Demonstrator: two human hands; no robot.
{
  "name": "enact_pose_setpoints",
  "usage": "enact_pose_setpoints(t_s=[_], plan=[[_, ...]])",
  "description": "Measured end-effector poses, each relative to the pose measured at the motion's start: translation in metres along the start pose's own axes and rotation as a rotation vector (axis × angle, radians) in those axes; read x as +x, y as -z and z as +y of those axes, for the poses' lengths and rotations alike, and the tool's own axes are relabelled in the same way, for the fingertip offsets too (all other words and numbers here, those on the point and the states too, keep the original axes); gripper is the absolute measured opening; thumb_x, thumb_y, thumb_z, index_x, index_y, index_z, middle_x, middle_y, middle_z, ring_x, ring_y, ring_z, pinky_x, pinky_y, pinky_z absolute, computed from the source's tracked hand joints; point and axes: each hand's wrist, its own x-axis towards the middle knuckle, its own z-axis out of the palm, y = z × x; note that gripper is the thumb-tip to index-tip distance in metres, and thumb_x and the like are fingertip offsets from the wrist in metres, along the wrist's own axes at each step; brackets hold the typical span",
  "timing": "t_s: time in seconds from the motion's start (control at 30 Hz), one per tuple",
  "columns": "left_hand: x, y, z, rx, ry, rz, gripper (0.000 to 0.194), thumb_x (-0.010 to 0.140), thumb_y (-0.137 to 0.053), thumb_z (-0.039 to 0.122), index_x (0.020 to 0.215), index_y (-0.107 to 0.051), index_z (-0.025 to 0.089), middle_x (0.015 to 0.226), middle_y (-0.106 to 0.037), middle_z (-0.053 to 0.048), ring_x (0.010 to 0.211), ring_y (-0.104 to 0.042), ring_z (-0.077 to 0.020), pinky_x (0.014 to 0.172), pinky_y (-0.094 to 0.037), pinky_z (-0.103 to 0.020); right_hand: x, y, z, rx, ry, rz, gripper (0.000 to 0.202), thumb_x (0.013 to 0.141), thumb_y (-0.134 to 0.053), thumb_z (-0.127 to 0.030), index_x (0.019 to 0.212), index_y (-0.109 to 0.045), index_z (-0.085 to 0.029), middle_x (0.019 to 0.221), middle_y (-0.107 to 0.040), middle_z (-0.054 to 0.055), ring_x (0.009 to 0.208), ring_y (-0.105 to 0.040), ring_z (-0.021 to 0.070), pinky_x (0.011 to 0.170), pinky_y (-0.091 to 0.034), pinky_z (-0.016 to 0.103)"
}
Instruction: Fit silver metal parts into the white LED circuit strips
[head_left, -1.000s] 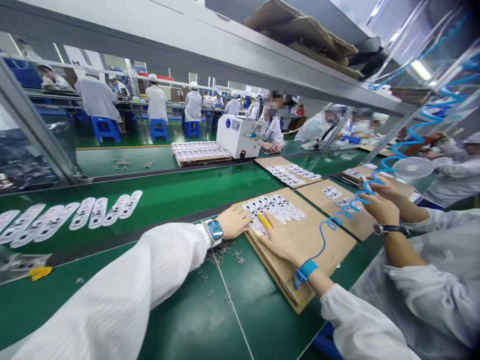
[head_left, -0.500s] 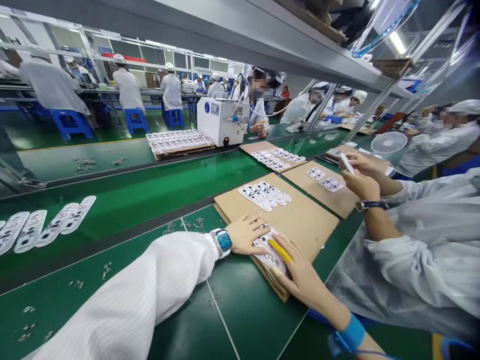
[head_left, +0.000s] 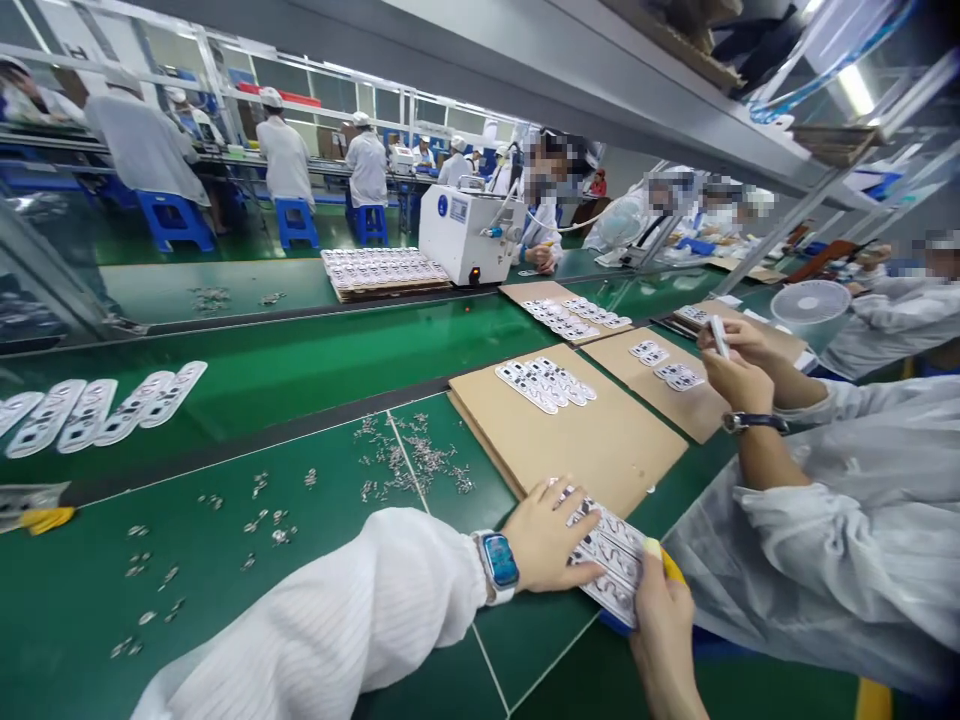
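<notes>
A white circuit-board panel (head_left: 616,552), made of several rounded strips with dark parts, lies across the near corner of the cardboard stack. My left hand (head_left: 546,535) rests on its left end, fingers spread over the face. At the other end, my right hand (head_left: 664,620) grips the edge, thumb on top and the other fingers hidden underneath; a yellow finger cover shows on that hand. Another group of white boards (head_left: 545,384) lies farther back on the cardboard sheet (head_left: 577,450).
Small metal parts (head_left: 420,455) are scattered over the green bench (head_left: 315,590). White boards (head_left: 97,410) lie on the green belt (head_left: 300,360). A white machine (head_left: 469,235) stands beyond it. At right, a co-worker's hands (head_left: 739,365) hold a white piece near another cardboard sheet (head_left: 694,415).
The panel has shifted toward me and right, past the cardboard's near edge. My right hand has turned from lying over it to gripping its right end. More metal parts show on the bench.
</notes>
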Motion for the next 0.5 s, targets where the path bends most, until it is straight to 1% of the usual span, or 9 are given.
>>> enact_pose_setpoints(t_s=[0.1,0.2,0.27,0.3,0.37,0.4,0.43,0.47,0.5], plan=[[-0.005,-0.002,0.000,0.023,-0.027,0.013,0.061,0.090,-0.046,0.054,0.135,-0.043,0.013,0.145,-0.039,-0.014,0.138,-0.027,-0.0300,0.113,-0.023,-0.043,-0.003,0.000,-0.005,-0.093,0.011,0.031,0.041,0.069,-0.046,-0.061,0.066,-0.049,-0.020,0.049,-0.049,0.000,0.049,-0.049,0.0191,0.047,-0.039,0.031],[-0.009,0.006,0.002,0.046,-0.029,0.018,0.064,0.090,-0.047,0.056,0.137,-0.042,0.013,0.146,-0.037,-0.015,0.138,-0.028,-0.0306,0.114,-0.022,-0.043,-0.009,0.005,-0.014,-0.197,0.065,0.070,0.033,0.071,-0.049,-0.053,0.058,-0.046,-0.023,0.045,-0.045,-0.001,0.050,-0.046,0.0198,0.049,-0.036,0.031],[-0.019,0.019,0.008,0.064,-0.009,0.021,0.067,0.089,-0.047,0.058,0.138,-0.040,0.012,0.146,-0.036,-0.017,0.137,-0.030,-0.0302,0.113,-0.022,-0.043,-0.017,0.010,-0.022,-0.238,0.107,0.072,0.033,0.074,-0.050,-0.050,0.054,-0.043,-0.025,0.042,-0.040,-0.001,0.048,-0.044,0.0195,0.049,-0.034,0.031],[-0.028,0.029,0.013,0.073,0.009,0.024,0.069,0.089,-0.046,0.058,0.139,-0.038,0.012,0.147,-0.035,-0.017,0.137,-0.030,-0.0298,0.113,-0.023,-0.043,-0.021,0.012,-0.027,-0.259,0.141,0.072,0.034,0.075,-0.049,-0.049,0.051,-0.041,-0.026,0.040,-0.037,-0.002,0.047,-0.043,0.0188,0.048,-0.034,0.030],[-0.058,0.051,0.025,0.094,0.048,0.036,0.072,0.089,-0.044,0.059,0.142,-0.032,0.012,0.148,-0.032,-0.017,0.138,-0.028,-0.0286,0.113,-0.022,-0.044,-0.034,0.014,-0.037,-0.306,0.238,0.040,0.040,0.074,-0.048,-0.051,0.045,-0.035,-0.027,0.038,-0.033,-0.002,0.043,-0.039,0.0167,0.045,-0.032,0.029],[-0.078,0.063,0.032,0.110,0.063,0.047,0.074,0.089,-0.042,0.061,0.143,-0.029,0.012,0.150,-0.029,-0.016,0.139,-0.024,-0.0282,0.113,-0.021,-0.044,-0.041,0.012,-0.042,-0.313,0.304,-0.017,0.042,0.073,-0.048,-0.052,0.043,-0.034,-0.028,0.037,-0.033,-0.002,0.041,-0.038,0.0158,0.044,-0.031,0.029],[-0.100,0.074,0.039,0.131,0.067,0.062,0.076,0.088,-0.042,0.063,0.144,-0.027,0.014,0.152,-0.025,-0.015,0.140,-0.021,-0.0274,0.114,-0.020,-0.044,-0.051,0.007,-0.048,-0.303,0.382,-0.113,0.042,0.072,-0.048,-0.055,0.042,-0.035,-0.027,0.037,-0.035,-0.001,0.039,-0.038,0.0153,0.042,-0.032,0.029],[-0.125,0.084,0.046,0.196,0.061,0.081,0.076,0.089,-0.040,0.064,0.145,-0.026,0.015,0.152,-0.025,-0.013,0.141,-0.020,-0.0278,0.113,-0.023,-0.044,-0.063,-0.001,-0.054,-0.275,0.463,-0.247,0.042,0.071,-0.049,-0.057,0.044,-0.039,-0.026,0.038,-0.039,-0.001,0.039,-0.039,0.0152,0.041,-0.033,0.029],[-0.151,0.094,0.052,0.278,0.041,0.116,0.068,0.091,-0.037,0.060,0.144,-0.029,0.017,0.151,-0.029,-0.011,0.140,-0.023,-0.0269,0.111,-0.026,-0.042,-0.077,-0.012,-0.059,-0.240,0.542,-0.421,0.041,0.071,-0.049,-0.058,0.048,-0.045,-0.024,0.039,-0.043,-0.001,0.039,-0.041,0.0153,0.041,-0.034,0.028]])
